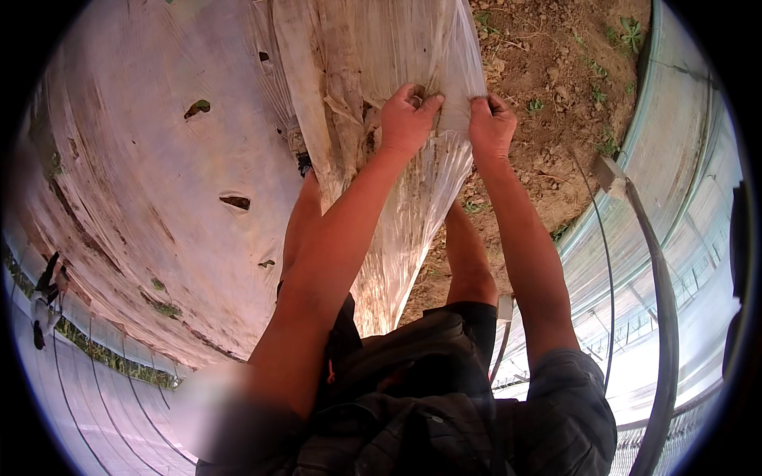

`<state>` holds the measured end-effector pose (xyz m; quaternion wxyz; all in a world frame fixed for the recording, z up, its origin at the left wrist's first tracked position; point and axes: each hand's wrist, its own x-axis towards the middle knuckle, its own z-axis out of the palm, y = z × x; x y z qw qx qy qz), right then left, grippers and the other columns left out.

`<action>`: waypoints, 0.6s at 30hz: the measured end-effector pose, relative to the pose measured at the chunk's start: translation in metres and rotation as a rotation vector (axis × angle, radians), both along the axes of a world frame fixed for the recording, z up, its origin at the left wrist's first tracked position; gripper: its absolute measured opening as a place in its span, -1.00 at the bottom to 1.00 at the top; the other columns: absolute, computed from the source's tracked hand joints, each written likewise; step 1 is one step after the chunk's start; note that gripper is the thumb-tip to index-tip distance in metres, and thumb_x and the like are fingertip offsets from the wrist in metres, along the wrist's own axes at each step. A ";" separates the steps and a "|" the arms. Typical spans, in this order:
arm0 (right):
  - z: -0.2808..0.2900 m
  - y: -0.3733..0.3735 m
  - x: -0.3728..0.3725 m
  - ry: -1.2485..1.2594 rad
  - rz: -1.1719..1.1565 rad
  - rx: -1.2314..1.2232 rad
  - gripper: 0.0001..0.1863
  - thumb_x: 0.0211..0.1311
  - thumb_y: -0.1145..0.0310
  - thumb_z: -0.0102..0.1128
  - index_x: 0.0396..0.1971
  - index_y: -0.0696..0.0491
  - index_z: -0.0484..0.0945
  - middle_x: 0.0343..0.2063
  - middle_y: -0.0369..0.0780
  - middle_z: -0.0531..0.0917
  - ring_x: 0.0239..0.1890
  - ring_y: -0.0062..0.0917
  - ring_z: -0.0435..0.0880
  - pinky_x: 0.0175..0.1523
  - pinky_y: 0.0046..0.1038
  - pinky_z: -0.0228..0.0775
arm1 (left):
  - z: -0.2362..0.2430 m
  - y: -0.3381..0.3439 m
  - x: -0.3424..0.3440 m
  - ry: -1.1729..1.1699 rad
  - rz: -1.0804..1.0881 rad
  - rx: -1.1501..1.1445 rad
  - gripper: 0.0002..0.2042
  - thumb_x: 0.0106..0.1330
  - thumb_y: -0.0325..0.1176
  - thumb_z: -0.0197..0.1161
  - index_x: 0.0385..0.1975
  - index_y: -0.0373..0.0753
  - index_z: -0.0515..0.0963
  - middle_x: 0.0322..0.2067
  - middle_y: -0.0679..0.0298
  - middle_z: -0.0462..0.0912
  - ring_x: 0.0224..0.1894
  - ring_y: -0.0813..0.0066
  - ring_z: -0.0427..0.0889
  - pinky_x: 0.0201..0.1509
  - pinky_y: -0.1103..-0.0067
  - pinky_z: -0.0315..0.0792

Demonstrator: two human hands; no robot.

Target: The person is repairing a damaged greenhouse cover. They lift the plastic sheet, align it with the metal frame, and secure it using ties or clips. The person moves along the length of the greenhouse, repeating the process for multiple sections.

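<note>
Both of my arms reach forward to a sheet of thin, clear plastic film (432, 170), dusty and wrinkled. My left hand (407, 123) is closed, pinching the film a little in from its edge. Close beside it, my right hand (492, 131) grips the film's right edge, with the thumb pressed against curled fingers. Between the two hands the film is drawn fairly taut, and below them it falls in long creases between my legs. Brown, dirt-stained folds of film (337, 103) lie just left of my left hand.
To the left, pale plastic mulch film (175, 159) with several torn holes covers the ground. Bare brown soil (548, 95) with small weeds runs along the right. Beyond it rise a translucent greenhouse wall (675, 143) and a curved metal pipe (657, 285). At far left stands another person (48, 301).
</note>
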<state>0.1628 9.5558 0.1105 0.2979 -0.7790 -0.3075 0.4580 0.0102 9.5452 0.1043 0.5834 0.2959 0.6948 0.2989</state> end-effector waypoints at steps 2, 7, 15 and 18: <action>0.019 0.012 0.001 -0.131 0.216 0.012 -0.73 0.03 0.36 0.22 -0.31 0.23 0.63 -0.56 -0.29 0.60 -0.49 -0.65 0.53 -0.36 -0.49 0.40 | 0.003 -0.016 -0.016 0.052 -0.207 -0.116 -0.78 0.23 -0.28 0.36 -0.37 -0.32 0.56 -0.59 0.44 0.45 -0.54 0.69 0.34 -0.45 0.58 0.28; -0.009 0.016 0.053 0.056 0.211 -0.487 -0.68 0.05 0.35 0.24 -0.24 0.26 0.62 -0.50 -0.25 0.63 -0.47 -0.58 0.56 -0.37 -0.43 0.42 | -0.012 -0.089 -0.071 0.023 -0.217 -0.206 -0.81 0.20 -0.31 0.34 -0.34 -0.28 0.57 -0.63 0.29 0.52 -0.58 0.56 0.44 -0.46 0.50 0.35; 0.008 -0.007 0.014 -0.158 -0.179 -0.486 -0.73 0.19 0.27 0.13 -0.38 0.20 0.61 -0.54 -0.17 0.63 -0.49 -0.41 0.61 -0.33 -0.33 0.44 | 0.012 -0.166 -0.201 0.170 -0.080 -0.276 -0.84 0.25 -0.38 0.29 -0.32 -0.34 0.57 -0.57 0.45 0.51 -0.51 0.75 0.38 -0.44 0.65 0.30; 0.039 -0.010 0.033 -0.492 0.238 -0.354 -0.74 0.16 0.24 0.13 -0.38 0.16 0.61 -0.55 -0.12 0.64 -0.47 -0.34 0.65 -0.31 -0.31 0.45 | 0.035 -0.166 -0.244 0.240 -0.051 -0.283 -0.87 0.26 -0.38 0.28 -0.35 -0.32 0.57 -0.57 0.45 0.50 -0.52 0.75 0.37 -0.43 0.67 0.30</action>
